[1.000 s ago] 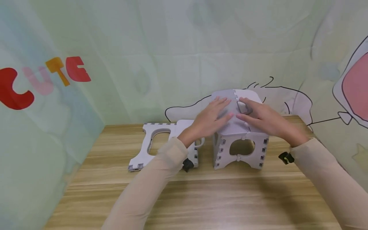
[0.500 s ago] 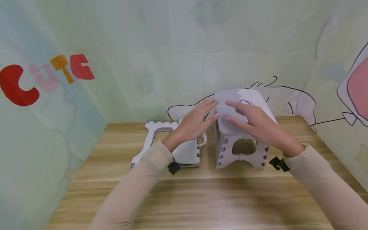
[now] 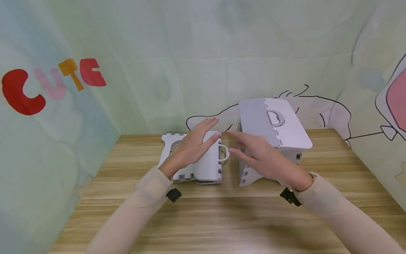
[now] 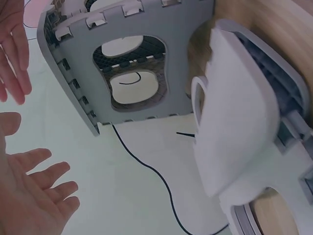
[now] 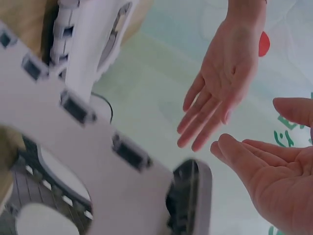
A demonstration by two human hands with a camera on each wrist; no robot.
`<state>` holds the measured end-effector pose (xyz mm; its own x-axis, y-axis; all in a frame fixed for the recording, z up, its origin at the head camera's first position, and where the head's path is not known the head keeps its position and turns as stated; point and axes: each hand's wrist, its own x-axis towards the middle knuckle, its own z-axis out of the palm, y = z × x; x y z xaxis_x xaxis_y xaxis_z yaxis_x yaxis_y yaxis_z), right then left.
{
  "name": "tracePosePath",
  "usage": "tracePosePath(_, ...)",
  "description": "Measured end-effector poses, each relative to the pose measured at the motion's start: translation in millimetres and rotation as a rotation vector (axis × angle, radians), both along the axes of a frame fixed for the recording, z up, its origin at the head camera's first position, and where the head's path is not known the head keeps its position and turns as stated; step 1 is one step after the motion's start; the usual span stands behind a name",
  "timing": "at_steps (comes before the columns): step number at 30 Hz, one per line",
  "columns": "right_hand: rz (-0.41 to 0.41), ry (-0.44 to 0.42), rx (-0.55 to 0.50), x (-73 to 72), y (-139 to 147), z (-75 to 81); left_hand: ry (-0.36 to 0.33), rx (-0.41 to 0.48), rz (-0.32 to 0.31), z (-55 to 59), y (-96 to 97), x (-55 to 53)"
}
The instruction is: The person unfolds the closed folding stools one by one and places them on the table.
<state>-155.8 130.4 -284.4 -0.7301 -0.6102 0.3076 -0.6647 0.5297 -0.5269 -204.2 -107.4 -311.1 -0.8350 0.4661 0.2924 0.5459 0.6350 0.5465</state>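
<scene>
Two white folding stools are on the wooden table. The right one, an unfolded stool [image 3: 253,116], stands upright with a handle slot in its grey-and-white top. Left of it, a folded stool [image 3: 206,165] lies flat with its loop handle pointing right. My left hand [image 3: 191,144] hovers above the folded stool with straight, relaxed fingers, holding nothing. My right hand [image 3: 263,155] is in front of the unfolded stool's left side, its fingers extended toward the left hand and holding nothing. In the left wrist view, both hands are apart from the stools.
The wooden table [image 3: 203,218] reaches back to a printed cloth backdrop [image 3: 152,70] with a cartoon figure and coloured letters. Black wrist straps [image 3: 173,194] show below the sleeves.
Both hands have left the top of the unfolded stool and moved left, toward the folded stool. The stools have stayed where they were.
</scene>
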Motion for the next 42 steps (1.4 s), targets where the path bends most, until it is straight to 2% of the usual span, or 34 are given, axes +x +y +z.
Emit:
tracePosePath(4,0.004,-0.066,-0.012,0.6,-12.2,-13.3,0.002,0.004,0.023,-8.0,-14.4,2.5)
tracePosePath(9,-0.024,-0.103,0.002,-2.9,-27.9,-34.8,0.014,-0.041,0.068,-17.8,-32.1,5.9)
tracePosePath(15,-0.057,-0.221,-0.027,-9.9,-47.0,-60.4,0.007,-0.062,0.109,-29.2,-52.5,9.0)
tracePosePath(18,-0.074,-0.221,-0.049,-12.6,-54.0,-72.0,-0.003,-0.055,0.121,-34.0,-60.6,11.4)
tracePosePath(22,-0.135,-0.22,-0.077,-15.2,-60.0,-84.2,-0.01,-0.049,0.136,-42.1,-70.8,13.8)
tracePosePath(29,-0.263,-0.294,-0.182,-24.5,-68.5,-103.7,-0.049,-0.09,0.179,-58.4,-90.7,17.2)
tracePosePath(33,-0.301,-0.349,-0.245,-30.8,-73.5,-114.5,-0.068,-0.122,0.197,-69.6,-102.6,19.3)
tracePosePath(37,-0.337,-0.376,-0.284,-34.9,-78.1,-123.6,-0.063,-0.134,0.198,-80.5,-112.4,21.4)
tracePosePath(42,-0.425,-0.394,-0.287,-39.3,-82.1,-132.3,-0.048,-0.163,0.185,-94.6,-121.1,22.7)
